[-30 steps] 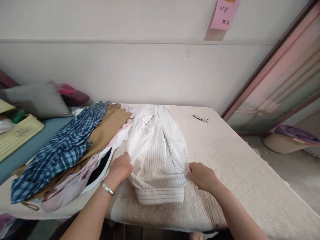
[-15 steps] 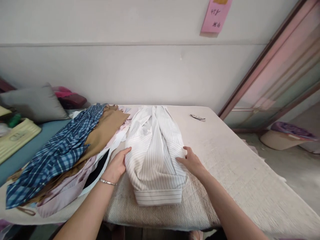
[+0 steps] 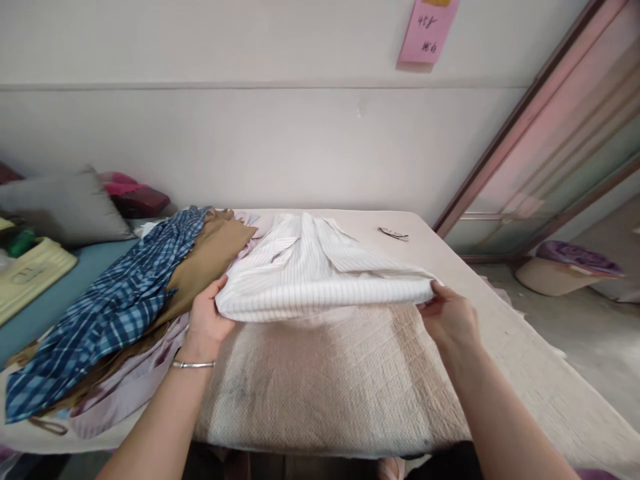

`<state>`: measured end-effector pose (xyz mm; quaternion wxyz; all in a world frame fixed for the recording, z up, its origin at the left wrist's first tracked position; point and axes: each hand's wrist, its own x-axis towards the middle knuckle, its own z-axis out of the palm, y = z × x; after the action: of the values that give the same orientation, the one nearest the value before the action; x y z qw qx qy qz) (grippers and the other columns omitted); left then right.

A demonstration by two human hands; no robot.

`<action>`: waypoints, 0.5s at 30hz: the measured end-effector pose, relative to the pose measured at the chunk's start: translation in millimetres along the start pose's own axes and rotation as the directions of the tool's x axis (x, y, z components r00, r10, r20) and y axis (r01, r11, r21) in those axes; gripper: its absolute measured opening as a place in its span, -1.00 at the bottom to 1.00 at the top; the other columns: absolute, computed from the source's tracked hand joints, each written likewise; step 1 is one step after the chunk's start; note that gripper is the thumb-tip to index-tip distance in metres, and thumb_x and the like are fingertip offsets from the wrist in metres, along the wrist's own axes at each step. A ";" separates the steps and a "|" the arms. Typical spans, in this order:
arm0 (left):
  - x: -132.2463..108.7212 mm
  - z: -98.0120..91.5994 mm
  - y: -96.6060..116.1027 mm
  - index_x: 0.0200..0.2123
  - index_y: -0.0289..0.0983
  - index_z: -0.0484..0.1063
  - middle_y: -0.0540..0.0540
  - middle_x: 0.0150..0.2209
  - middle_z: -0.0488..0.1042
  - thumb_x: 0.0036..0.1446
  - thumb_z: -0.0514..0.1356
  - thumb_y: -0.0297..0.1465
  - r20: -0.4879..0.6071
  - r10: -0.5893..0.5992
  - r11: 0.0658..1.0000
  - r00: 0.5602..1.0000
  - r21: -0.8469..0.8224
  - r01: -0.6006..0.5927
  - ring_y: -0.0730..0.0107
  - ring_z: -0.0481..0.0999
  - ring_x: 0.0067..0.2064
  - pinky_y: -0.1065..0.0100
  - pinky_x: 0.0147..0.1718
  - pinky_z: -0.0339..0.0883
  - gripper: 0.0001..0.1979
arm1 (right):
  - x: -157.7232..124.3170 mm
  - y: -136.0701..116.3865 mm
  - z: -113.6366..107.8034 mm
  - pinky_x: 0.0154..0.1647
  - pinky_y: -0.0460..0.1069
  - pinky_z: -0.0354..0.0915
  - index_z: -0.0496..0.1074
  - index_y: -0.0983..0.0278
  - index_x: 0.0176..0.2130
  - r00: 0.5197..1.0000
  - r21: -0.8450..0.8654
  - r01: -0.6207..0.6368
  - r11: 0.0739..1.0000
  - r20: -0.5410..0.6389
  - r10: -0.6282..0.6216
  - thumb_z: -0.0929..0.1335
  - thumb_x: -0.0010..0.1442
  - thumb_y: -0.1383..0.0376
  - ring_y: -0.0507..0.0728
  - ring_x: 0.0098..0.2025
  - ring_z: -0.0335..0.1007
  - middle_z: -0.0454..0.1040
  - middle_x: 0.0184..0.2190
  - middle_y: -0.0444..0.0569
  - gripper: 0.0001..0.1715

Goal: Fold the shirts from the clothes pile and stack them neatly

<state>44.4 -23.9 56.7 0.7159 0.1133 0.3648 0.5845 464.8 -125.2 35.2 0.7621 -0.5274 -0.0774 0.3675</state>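
A white pinstriped shirt (image 3: 320,267) lies on the padded table (image 3: 325,380), its near part folded up and pulled wide. My left hand (image 3: 210,317) grips the left end of the fold, thumb on top. At the right end, my right hand (image 3: 447,313) pinches the cloth with the thumb over it; those fingers are partly hidden and a little blurred. Between the hands the folded edge is stretched and seems raised off the table.
To the left lie a blue plaid garment (image 3: 100,327), a tan garment (image 3: 213,260) and a pale pink striped one (image 3: 120,400). Eyeglasses (image 3: 393,234) rest near the back edge. A grey cushion (image 3: 65,207) and a yellow box (image 3: 37,270) are further left. A bin (image 3: 550,275) stands on the floor at right.
The shirt's near end, which hung toward me with its band flat, is now folded up and away. My hands have moved apart and taken hold of its two ends.
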 end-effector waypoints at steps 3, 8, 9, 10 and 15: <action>-4.0 3.9 2.4 0.16 -0.43 0.46 -0.32 -0.10 0.65 0.28 0.09 -0.49 0.008 0.028 0.998 1.000 -0.052 -0.027 -0.02 0.64 0.00 -0.02 0.04 0.54 -0.59 | 2.5 -11.9 -11.3 -0.49 -0.16 0.44 0.41 0.29 -0.21 0.983 0.196 -0.181 0.964 0.054 0.173 0.28 0.20 0.51 0.01 -0.44 0.49 0.52 -0.39 -0.10 -0.80; -3.5 1.6 -6.2 -0.03 -0.44 0.56 -0.25 -0.20 0.66 0.23 0.15 -0.49 -0.053 0.124 0.992 0.991 0.001 -0.124 0.03 0.66 -0.05 0.05 0.05 0.54 -0.70 | -7.2 1.3 1.7 -0.43 -0.09 0.53 0.46 0.31 -0.15 0.944 0.159 -0.323 0.933 0.121 0.306 0.29 0.29 0.45 0.07 -0.41 0.56 0.60 -0.36 -0.04 -0.83; -3.2 0.5 -5.6 -0.07 -0.43 0.57 -0.23 -0.23 0.67 0.22 0.15 -0.48 -0.061 0.138 0.990 0.989 0.008 -0.138 0.04 0.66 -0.05 0.06 0.05 0.54 -0.73 | -7.7 3.5 4.7 -0.39 -0.07 0.54 0.46 0.30 -0.14 0.943 0.144 -0.323 0.935 0.131 0.306 0.30 0.29 0.43 0.09 -0.38 0.57 0.61 -0.34 -0.04 -0.84; -3.0 -0.6 -3.9 -0.12 -0.42 0.58 -0.22 -0.25 0.66 0.21 0.16 -0.47 -0.065 0.148 0.989 0.987 0.010 -0.148 0.04 0.66 -0.06 0.07 0.04 0.54 -0.75 | -7.5 4.9 6.4 -0.33 -0.05 0.56 0.47 0.29 -0.14 0.944 0.124 -0.316 0.940 0.140 0.299 0.31 0.28 0.42 0.11 -0.34 0.59 0.62 -0.33 -0.03 -0.84; -0.1 -5.2 9.3 -0.21 -0.37 0.59 -0.18 -0.26 0.66 0.12 0.19 -0.46 -0.066 0.198 0.979 0.978 0.062 -0.194 0.03 0.66 -0.09 0.10 -0.04 0.58 -0.79 | 1.2 -0.4 -5.2 -0.26 0.01 0.54 0.46 0.25 -0.22 0.978 -0.077 -0.161 0.984 0.117 0.170 0.35 0.21 0.36 0.17 -0.23 0.58 0.60 -0.31 0.01 -0.90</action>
<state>34.0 -22.7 58.6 0.6379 0.1475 0.3933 0.6455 468.5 -128.3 33.0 0.7045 -0.5336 -0.0924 0.4588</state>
